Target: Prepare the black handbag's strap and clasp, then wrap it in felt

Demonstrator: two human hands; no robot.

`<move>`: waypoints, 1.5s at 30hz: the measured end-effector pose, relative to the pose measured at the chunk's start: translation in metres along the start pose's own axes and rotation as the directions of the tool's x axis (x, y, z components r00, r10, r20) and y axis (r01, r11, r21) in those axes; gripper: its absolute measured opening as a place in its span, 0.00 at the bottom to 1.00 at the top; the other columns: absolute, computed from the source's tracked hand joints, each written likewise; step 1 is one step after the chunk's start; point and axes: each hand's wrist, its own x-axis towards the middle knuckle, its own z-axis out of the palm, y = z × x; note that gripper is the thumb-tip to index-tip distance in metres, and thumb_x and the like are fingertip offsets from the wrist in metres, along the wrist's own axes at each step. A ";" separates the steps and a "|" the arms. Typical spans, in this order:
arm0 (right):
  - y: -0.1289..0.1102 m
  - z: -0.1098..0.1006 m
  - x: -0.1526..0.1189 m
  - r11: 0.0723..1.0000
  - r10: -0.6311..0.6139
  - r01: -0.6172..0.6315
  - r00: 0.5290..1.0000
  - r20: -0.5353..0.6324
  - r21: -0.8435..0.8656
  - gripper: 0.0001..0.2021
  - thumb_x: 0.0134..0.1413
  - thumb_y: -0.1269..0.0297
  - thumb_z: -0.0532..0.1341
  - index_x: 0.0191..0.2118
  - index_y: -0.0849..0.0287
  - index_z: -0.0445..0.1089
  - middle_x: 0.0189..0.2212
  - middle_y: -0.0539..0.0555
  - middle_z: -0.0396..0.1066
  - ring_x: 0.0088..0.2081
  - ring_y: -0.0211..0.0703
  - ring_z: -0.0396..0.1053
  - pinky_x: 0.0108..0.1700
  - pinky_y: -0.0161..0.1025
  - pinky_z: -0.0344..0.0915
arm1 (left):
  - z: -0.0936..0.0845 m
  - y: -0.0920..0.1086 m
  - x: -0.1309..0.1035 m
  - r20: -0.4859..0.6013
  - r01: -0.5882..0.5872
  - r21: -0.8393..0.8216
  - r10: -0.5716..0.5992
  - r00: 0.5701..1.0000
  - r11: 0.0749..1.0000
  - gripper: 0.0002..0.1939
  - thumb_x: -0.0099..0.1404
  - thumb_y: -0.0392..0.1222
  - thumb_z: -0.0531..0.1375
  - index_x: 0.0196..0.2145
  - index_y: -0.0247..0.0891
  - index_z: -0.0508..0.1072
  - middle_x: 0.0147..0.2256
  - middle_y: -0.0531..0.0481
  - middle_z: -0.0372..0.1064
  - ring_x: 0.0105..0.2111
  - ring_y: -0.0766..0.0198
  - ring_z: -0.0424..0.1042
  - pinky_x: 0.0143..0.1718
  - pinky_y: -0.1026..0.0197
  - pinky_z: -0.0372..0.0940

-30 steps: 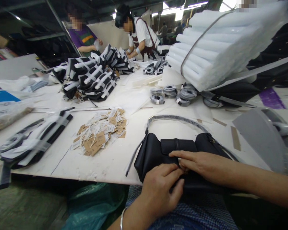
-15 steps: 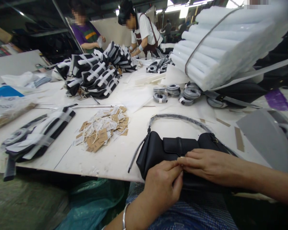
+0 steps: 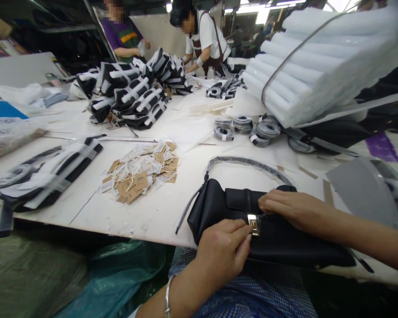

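A black handbag [image 3: 225, 212] lies at the table's near edge, its wrapped shoulder strap [image 3: 245, 161] arched behind it. On its front, a gold clasp [image 3: 253, 225] sits below the strap of the flap. My left hand [image 3: 223, 245] has its fingers pressed together at the clasp's left edge. My right hand [image 3: 293, 210] is just right of the clasp, closed over the bag's front with the fingers bent. A thin, faint piece runs from the clasp toward my right fingertips; what it is cannot be made out.
A heap of brown tags [image 3: 135, 181] with white strings lies left of the bag. A wrapped bag [image 3: 49, 176] is further left. Behind are a pile of wrapped bags [image 3: 129, 97], coiled straps [image 3: 242, 125] and a bundle of white foam rolls [image 3: 315, 62]. Two people stand across the table.
My right hand has moved up and right, away from my left fingertips. The gold clasp, mostly covered before, now shows. My left hand has stayed near it.
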 end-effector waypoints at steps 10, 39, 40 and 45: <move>-0.029 -0.011 0.029 0.686 0.348 -0.386 0.919 0.187 0.617 0.08 0.69 0.63 0.50 0.41 0.56 0.64 0.30 0.49 0.72 0.30 0.40 0.70 0.36 0.37 0.66 | 0.000 0.000 -0.001 0.024 0.011 -0.013 -0.010 1.000 1.000 0.18 0.71 0.36 0.54 0.57 0.46 0.71 0.48 0.50 0.76 0.46 0.60 0.75 0.48 0.56 0.73; -0.011 -0.001 0.028 0.906 -0.294 0.299 0.954 0.063 -0.300 0.10 0.65 0.74 0.54 0.38 0.60 0.72 0.35 0.56 0.71 0.35 0.47 0.67 0.34 0.42 0.64 | 0.001 -0.001 0.000 0.006 0.017 0.003 -0.017 1.000 1.000 0.16 0.70 0.35 0.55 0.53 0.44 0.73 0.47 0.49 0.77 0.45 0.59 0.76 0.47 0.56 0.74; -0.007 -0.004 0.027 0.934 -0.223 0.227 0.974 0.046 -0.275 0.10 0.64 0.75 0.54 0.38 0.60 0.73 0.35 0.56 0.71 0.34 0.47 0.67 0.34 0.42 0.64 | 0.001 -0.001 0.000 0.007 0.017 0.003 -0.017 1.000 1.000 0.16 0.71 0.35 0.55 0.53 0.44 0.73 0.47 0.49 0.77 0.45 0.59 0.76 0.47 0.56 0.73; -0.010 -0.042 0.011 0.936 0.260 -0.220 0.958 -0.120 0.274 0.13 0.69 0.60 0.56 0.36 0.56 0.74 0.36 0.56 0.72 0.37 0.46 0.70 0.41 0.41 0.66 | 0.003 -0.002 -0.001 0.012 0.039 -0.014 -0.039 0.999 0.999 0.14 0.71 0.36 0.55 0.51 0.44 0.74 0.47 0.51 0.77 0.45 0.60 0.75 0.47 0.57 0.73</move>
